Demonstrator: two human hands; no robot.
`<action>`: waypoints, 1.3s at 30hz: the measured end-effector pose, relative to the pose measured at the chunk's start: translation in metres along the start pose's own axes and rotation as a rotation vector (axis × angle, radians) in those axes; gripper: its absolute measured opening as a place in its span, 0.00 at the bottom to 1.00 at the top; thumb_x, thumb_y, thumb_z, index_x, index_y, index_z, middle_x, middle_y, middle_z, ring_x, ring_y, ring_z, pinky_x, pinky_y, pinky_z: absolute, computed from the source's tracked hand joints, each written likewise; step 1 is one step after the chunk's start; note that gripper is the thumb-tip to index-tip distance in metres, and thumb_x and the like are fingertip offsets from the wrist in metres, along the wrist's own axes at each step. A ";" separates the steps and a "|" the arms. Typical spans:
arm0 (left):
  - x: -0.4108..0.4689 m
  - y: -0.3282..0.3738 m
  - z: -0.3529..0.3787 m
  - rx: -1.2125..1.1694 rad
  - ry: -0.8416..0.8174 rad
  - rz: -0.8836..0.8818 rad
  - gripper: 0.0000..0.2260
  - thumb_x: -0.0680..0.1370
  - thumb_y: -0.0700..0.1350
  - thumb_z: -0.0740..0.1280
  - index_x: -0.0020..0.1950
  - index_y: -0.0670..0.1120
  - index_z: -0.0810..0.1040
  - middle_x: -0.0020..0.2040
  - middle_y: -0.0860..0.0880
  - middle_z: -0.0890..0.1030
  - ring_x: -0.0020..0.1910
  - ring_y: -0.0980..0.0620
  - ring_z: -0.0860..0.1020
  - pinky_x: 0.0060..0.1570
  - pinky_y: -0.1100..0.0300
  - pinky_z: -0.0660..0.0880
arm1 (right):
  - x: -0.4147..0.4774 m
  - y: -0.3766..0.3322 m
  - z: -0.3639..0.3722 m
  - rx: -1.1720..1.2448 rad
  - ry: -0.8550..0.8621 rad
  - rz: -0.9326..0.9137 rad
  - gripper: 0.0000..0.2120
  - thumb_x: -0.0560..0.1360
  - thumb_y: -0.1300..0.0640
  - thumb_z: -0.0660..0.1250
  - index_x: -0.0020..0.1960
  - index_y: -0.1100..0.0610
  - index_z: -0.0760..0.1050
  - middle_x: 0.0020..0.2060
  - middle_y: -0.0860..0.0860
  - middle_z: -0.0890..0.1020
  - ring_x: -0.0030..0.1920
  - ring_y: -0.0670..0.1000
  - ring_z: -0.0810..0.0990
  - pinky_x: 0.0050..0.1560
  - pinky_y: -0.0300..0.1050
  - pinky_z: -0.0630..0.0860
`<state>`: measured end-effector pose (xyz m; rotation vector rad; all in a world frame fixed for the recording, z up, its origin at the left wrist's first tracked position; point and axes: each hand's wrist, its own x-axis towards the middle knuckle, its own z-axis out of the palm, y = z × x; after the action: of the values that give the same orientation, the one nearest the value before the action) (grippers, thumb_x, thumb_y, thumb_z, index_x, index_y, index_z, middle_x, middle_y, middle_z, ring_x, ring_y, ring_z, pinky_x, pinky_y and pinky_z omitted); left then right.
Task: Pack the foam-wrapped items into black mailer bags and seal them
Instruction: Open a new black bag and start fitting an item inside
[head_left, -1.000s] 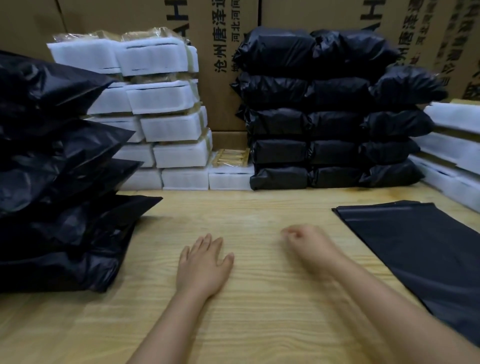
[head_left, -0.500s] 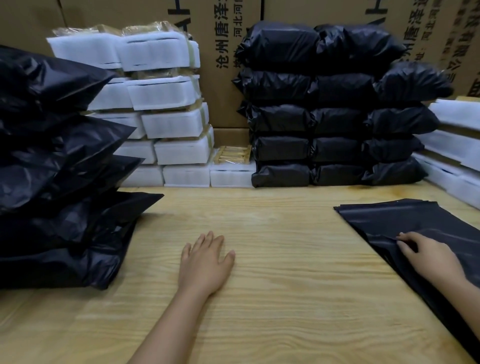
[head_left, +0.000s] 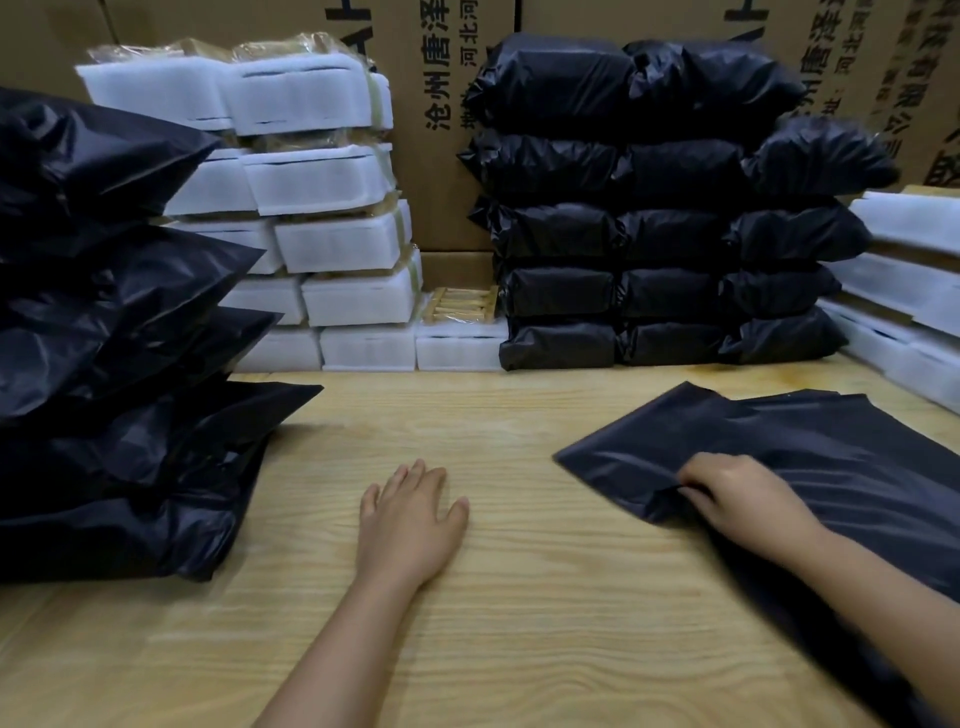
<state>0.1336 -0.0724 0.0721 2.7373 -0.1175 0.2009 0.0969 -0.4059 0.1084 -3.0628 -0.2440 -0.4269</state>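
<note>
A flat black mailer bag (head_left: 675, 441) lies askew on the wooden table (head_left: 519, 597), pulled off the pile of empty black mailers (head_left: 857, 467) at the right. My right hand (head_left: 743, 493) pinches this bag near its lower edge, fingers curled into the plastic. My left hand (head_left: 410, 519) rests flat on the bare wood in the middle, fingers straight, holding nothing. White foam-wrapped items (head_left: 311, 223) are stacked at the back left, some with wooden pieces showing on top.
Packed black mailers (head_left: 649, 234) are stacked at the back centre. A heap of filled black bags (head_left: 104, 364) fills the left side. More foam-wrapped items (head_left: 909, 270) are piled along the right edge. Cardboard boxes (head_left: 441, 130) form the back wall.
My right hand went from the table's middle to the mailer pile, took hold of the top bag and dragged it left towards the centre. My left hand stayed flat on the wood.
</note>
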 end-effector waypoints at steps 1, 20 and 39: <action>0.000 0.000 0.000 -0.003 0.002 -0.002 0.25 0.78 0.61 0.55 0.74 0.55 0.63 0.77 0.53 0.59 0.76 0.55 0.53 0.72 0.52 0.46 | 0.008 -0.015 0.004 0.014 -0.007 -0.019 0.05 0.76 0.55 0.66 0.49 0.53 0.80 0.46 0.47 0.81 0.48 0.50 0.79 0.51 0.45 0.74; -0.009 -0.001 -0.011 -0.662 0.135 0.030 0.11 0.78 0.45 0.64 0.46 0.62 0.77 0.40 0.61 0.83 0.43 0.64 0.79 0.45 0.66 0.74 | 0.125 -0.201 0.068 0.216 -0.161 0.423 0.24 0.82 0.52 0.47 0.76 0.59 0.54 0.75 0.53 0.57 0.75 0.52 0.53 0.75 0.52 0.46; -0.006 0.000 -0.002 0.089 0.156 0.195 0.19 0.80 0.56 0.57 0.70 0.53 0.71 0.71 0.54 0.70 0.70 0.58 0.65 0.69 0.57 0.55 | 0.001 -0.108 0.026 0.220 -0.396 -0.007 0.34 0.72 0.27 0.48 0.75 0.35 0.46 0.76 0.39 0.43 0.75 0.46 0.37 0.72 0.57 0.31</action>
<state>0.1270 -0.0715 0.0730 2.7841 -0.3394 0.4837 0.0874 -0.2975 0.0856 -2.8973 -0.2907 0.1998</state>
